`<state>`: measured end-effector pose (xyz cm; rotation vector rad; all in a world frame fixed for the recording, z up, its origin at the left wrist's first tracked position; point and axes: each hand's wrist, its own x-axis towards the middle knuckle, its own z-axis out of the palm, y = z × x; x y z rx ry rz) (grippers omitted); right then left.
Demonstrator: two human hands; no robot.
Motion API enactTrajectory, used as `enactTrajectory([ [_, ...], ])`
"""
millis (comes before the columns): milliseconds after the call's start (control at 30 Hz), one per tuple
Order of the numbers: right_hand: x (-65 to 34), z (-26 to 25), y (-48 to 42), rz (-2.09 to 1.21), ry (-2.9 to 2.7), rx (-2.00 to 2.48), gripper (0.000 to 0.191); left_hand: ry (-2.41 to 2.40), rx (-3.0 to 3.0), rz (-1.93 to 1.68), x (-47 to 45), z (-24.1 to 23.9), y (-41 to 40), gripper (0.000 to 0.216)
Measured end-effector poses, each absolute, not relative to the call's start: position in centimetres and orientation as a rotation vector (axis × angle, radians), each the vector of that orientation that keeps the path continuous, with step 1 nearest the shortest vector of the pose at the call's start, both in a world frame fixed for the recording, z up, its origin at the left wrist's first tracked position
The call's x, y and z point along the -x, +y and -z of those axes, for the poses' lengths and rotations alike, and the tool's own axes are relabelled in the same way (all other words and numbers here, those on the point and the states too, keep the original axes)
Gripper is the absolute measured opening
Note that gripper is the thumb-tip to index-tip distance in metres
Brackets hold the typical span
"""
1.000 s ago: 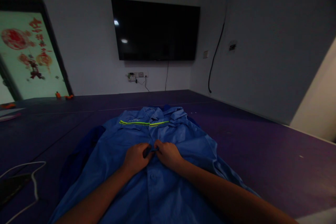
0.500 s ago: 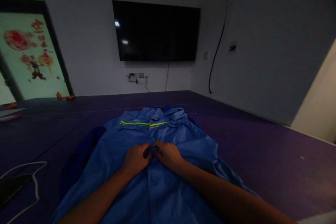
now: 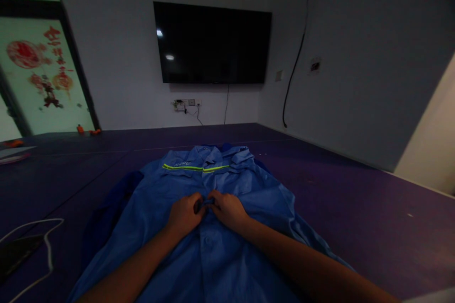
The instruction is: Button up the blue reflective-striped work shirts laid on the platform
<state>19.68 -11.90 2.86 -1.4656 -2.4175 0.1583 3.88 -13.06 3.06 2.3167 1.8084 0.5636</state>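
Note:
A blue work shirt [image 3: 227, 184] with a yellow-green reflective stripe across the chest lies flat on a dark purple surface [image 3: 355, 208], collar away from me. My left hand [image 3: 185, 214] and my right hand [image 3: 228, 209] meet at the shirt's front placket, mid-chest. Both have their fingers curled and pinched on the cloth edges there. Whether a button sits between the fingertips is too dark and small to tell. A button shows lower on the placket, just below my hands.
A dark phone [image 3: 16, 253] with a white cable [image 3: 46, 241] lies at the left edge. A dark blue garment [image 3: 106, 208] peeks out left of the shirt. A black TV [image 3: 213, 42] hangs on the far wall, with a glass door [image 3: 39, 71] at left.
Both hands stay at the placket with only small finger shifts. The view has tilted very slightly.

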Motion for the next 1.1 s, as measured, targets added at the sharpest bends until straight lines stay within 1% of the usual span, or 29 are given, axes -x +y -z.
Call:
enactTrajectory([
  [267, -19.71, -2.61, -11.74, -0.177, -2.398, 1.467, 0.025, 1.782, -2.329, -0.575, -3.87, -3.12, -13.13, 0.011],
  [500, -19.74, -2.60, -11.63, -0.191, -2.397, 1.473, 0.025, 1.792, -2.315, -0.575, -3.87, -3.05, -13.13, 0.016],
  [767, -19.76, -2.52, -11.66, -0.198, -2.375, 1.436, 0.024, 1.805, -2.350, -0.631, -3.76, -2.58, -12.90, 0.015],
  [1100, -19.76, -2.23, -11.36, -0.197, -2.377, 1.448, 0.026, 1.828, -2.359, -0.611, -3.73, -2.63, -12.90, 0.015],
])
